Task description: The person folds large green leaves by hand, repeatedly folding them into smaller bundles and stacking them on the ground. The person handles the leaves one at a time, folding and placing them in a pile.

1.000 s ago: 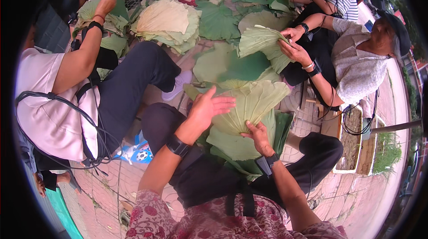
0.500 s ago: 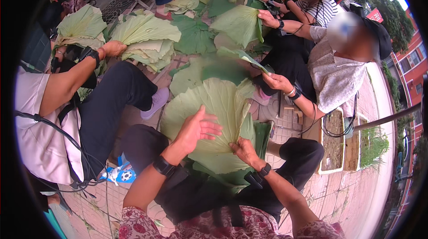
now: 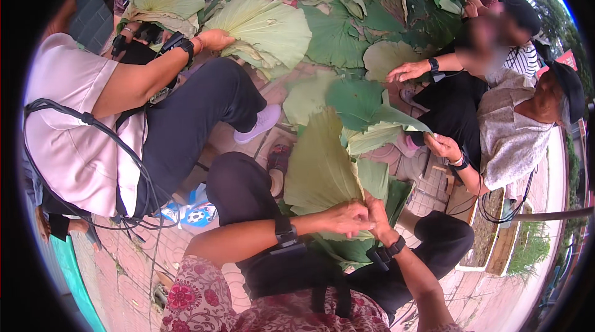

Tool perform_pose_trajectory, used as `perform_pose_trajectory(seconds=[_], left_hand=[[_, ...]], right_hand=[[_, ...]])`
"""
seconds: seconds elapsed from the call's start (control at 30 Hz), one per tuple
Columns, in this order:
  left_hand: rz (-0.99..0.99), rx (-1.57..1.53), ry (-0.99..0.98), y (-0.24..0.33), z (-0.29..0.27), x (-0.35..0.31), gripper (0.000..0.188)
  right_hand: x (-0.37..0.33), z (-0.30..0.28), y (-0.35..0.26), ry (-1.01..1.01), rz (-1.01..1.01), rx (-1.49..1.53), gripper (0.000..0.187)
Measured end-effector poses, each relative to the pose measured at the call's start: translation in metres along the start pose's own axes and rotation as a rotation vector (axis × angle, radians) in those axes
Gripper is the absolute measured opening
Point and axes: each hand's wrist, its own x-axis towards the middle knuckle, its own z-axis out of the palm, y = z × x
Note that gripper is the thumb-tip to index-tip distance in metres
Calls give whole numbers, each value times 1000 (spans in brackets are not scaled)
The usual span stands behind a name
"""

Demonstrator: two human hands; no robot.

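Note:
A large pale-green lotus leaf stands tilted above my lap, its veins converging toward my hands. My right hand is closed around the leaf's gathered lower edge. Against it, my left hand is closed with curled fingers; what they pinch is too small to make out. More green lotus leaves lie behind and beneath the raised one, partly covered by it and by my forearms.
A co-worker at left holds a pile of pale leaves. At right another person's hand grips a leaf edge. Several dark leaves spread over the paving beyond. A blue-and-white bag lies left of my knee; planter boxes stand at right.
The leaf has swung from lying broad and open to a narrower, upright tilt. My left hand has gone from open above the leaf to closed beside my right hand. The view has shifted left.

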Motion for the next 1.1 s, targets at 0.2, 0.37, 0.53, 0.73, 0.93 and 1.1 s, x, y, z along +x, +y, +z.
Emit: perform_pose_trajectory(seconds=[0.2, 0.37, 0.53, 0.73, 0.93, 1.1], left_hand=[[21, 158, 52, 0, 3, 3, 34], [150, 257, 251, -16, 13, 15, 32], [75, 324, 185, 5, 16, 5, 30], [97, 315, 213, 3, 22, 4, 29], [53, 288, 203, 2, 16, 1, 28], [-5, 274, 219, 5, 15, -4, 28]], right_hand=[[37, -4, -19, 14, -333, -491, 24], [94, -29, -61, 115, -292, -267, 21], [148, -47, -143, 179, -381, 222, 24], [238, -60, -93, 150, -77, 475, 16], [299, -33, 50, 258, 204, 542, 21], [320, -27, 117, 249, 67, 266, 36]])
